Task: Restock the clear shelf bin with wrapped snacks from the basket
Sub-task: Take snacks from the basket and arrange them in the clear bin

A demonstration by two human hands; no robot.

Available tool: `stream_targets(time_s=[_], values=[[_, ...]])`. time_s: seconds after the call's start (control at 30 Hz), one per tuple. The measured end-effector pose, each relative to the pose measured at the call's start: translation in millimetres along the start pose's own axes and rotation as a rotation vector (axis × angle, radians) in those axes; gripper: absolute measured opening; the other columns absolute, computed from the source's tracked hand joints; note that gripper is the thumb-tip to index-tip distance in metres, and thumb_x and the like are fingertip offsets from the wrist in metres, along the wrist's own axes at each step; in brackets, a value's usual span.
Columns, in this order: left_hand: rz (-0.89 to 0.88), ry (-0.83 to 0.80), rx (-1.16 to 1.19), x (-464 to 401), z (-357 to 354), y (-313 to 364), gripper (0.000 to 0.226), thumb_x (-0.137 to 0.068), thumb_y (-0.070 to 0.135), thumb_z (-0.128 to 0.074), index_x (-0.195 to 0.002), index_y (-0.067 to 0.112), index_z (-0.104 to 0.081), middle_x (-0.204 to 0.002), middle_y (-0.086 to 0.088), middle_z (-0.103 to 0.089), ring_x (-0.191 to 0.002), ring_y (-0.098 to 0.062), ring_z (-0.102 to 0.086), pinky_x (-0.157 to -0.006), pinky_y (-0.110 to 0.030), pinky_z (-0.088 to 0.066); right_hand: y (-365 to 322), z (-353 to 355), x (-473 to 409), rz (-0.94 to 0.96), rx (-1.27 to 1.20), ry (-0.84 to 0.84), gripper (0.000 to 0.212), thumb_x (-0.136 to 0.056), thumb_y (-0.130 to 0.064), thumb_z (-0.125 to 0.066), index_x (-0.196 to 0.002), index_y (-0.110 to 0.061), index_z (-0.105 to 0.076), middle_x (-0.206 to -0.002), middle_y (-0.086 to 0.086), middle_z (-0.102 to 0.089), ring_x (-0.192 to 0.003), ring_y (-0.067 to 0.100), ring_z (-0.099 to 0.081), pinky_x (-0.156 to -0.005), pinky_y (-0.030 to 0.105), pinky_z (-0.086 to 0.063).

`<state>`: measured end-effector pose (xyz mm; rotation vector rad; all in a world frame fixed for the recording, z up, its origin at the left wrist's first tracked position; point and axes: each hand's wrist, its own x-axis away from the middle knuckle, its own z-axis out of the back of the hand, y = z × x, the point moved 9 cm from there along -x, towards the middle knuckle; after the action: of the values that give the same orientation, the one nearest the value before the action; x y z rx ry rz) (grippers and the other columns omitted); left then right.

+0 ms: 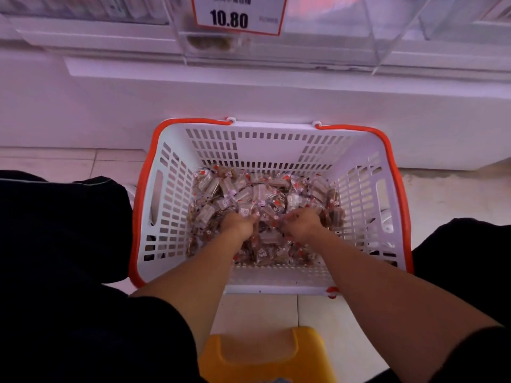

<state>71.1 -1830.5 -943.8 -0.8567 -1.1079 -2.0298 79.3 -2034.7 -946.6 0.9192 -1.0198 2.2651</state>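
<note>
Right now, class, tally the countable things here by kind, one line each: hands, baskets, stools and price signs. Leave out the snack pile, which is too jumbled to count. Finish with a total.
Hands: 2, left hand and right hand, both in the wrapped snacks
Baskets: 1, basket
Stools: 1, yellow stool
Price signs: 1, price sign
Total: 5

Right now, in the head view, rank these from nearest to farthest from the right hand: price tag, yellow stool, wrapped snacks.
1. Wrapped snacks: in the basket, under the right hand, touching it.
2. Yellow stool: near the bottom edge, between the forearms.
3. Price tag: up on the clear shelf bin, beyond the basket.
</note>
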Motion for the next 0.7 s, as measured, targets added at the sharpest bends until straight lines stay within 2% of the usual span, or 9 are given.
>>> stream_targets(time_s=[0.07,0.17,0.23,0.3,0.37,0.4,0.47,0.53,0.7], values=[[0.003,-0.013,0.065,-1.3,2.3,1.5,0.06,-0.095,0.036,-0.064,-0.139,0.001,-0.047,-0.139,-0.017,-0.055,-0.123,-0.036,-0.055,-0.086,-0.035,-0.045,1.5,-6.3,0.7,-0.006,-0.009,-0.026,0.017,-0.087,-0.01,-0.065,-0.083,-0.026,-0.06,-0.093,0.004,-0.064,-0.086,0.019,-0.063,-0.082,0.032,-0.055],[-0.034,-0.034,0.127,1.4,7.1,6.5,0.064,-0.096,0.028,-0.064,-0.148,0.005,-0.037,-0.133,-0.013,-0.056,-0.112,-0.031,-0.06,-0.082,-0.031,-0.047,7.2,-1.6,4.8,-0.074,-0.141,-0.032,0.038,-0.094,-0.002,-0.06,-0.131,-0.003,-0.051,-0.111,0.017,-0.064,-0.103,0.033,-0.066,-0.088,0.041,-0.056],[-0.063,-0.069,0.191,8.0,10.9,12.4,0.065,-0.096,0.021,-0.065,-0.151,0.009,-0.033,-0.12,-0.008,-0.061,-0.084,-0.018,-0.065,-0.059,-0.025,-0.054,1.5,11.7,12.4,-0.084,-0.189,-0.026,0.049,-0.091,0.002,-0.064,-0.136,0.004,-0.043,-0.106,0.023,-0.066,-0.092,0.034,-0.069,-0.08,0.045,-0.059],[-0.084,-0.107,0.209,16.0,17.8,15.7,0.064,-0.095,0.014,-0.066,-0.15,0.008,-0.034,-0.102,-0.005,-0.066,-0.065,-0.01,-0.063,-0.039,-0.016,-0.045,-15.6,28.1,23.6,-0.058,-0.205,-0.048,0.048,-0.085,0.007,-0.069,-0.129,0.008,-0.049,-0.101,0.025,-0.067,-0.081,0.032,-0.068,-0.075,0.044,-0.06],[-0.104,-0.176,0.188,26.7,24.1,19.1,0.066,-0.092,0.015,-0.069,-0.148,0.007,-0.036,-0.098,-0.007,-0.069,-0.068,-0.011,-0.067,-0.046,-0.016,-0.051,-41.8,43.4,38.3,-0.014,-0.256,-0.121,0.045,-0.083,0.004,-0.073,-0.123,0.006,-0.053,-0.103,0.024,-0.069,-0.08,0.029,-0.071,-0.071,0.042,-0.062],[-0.124,-0.244,0.191,33.9,25.1,24.1,0.069,-0.089,0.017,-0.072,-0.148,0.007,-0.037,-0.107,-0.01,-0.069,-0.081,-0.016,-0.07,-0.062,-0.023,-0.059,-56.8,48.7,47.9,0.003,-0.287,-0.196,0.043,-0.082,0.0,-0.075,-0.12,0.005,-0.055,-0.102,0.021,-0.07,-0.078,0.026,-0.071,-0.066,0.038,-0.062],[-0.196,-0.37,0.168,53.5,31.2,42.0,0.062,-0.086,0.018,-0.075,-0.14,0.008,-0.047,-0.119,-0.015,-0.068,-0.101,-0.024,-0.068,-0.091,-0.041,-0.057,-87.6,56.2,70.4,0.047,-0.259,-0.406,0.034,-0.085,-0.008,-0.074,-0.114,0.001,-0.059,-0.101,0.014,-0.071,-0.08,0.02,-0.07,-0.066,0.029,-0.059],[-0.309,-0.462,0.129,74.9,46.6,72.3,0.04,-0.088,0.01,-0.073,-0.125,0.01,-0.059,-0.107,-0.012,-0.074,-0.09,-0.021,-0.071,-0.084,-0.037,-0.059,-118.6,70.2,91.9,0.115,-0.276,-0.546,0.023,-0.089,-0.007,-0.068,-0.11,-0.003,-0.06,-0.109,0.011,-0.068,-0.097,0.021,-0.067,-0.083,0.03,-0.057],[-0.61,-0.521,0.008,144.7,102.5,165.7,0.013,-0.093,0.0,-0.064,-0.103,0.008,-0.061,-0.088,-0.01,-0.07,-0.075,-0.017,-0.066,-0.07,-0.028,-0.056,-188.6,131.3,149.0,0.365,-0.406,-0.546,0.014,-0.092,0.002,-0.058,-0.104,-0.004,-0.059,-0.114,0.012,-0.066,-0.11,0.027,-0.064,-0.104,0.04,-0.049]])
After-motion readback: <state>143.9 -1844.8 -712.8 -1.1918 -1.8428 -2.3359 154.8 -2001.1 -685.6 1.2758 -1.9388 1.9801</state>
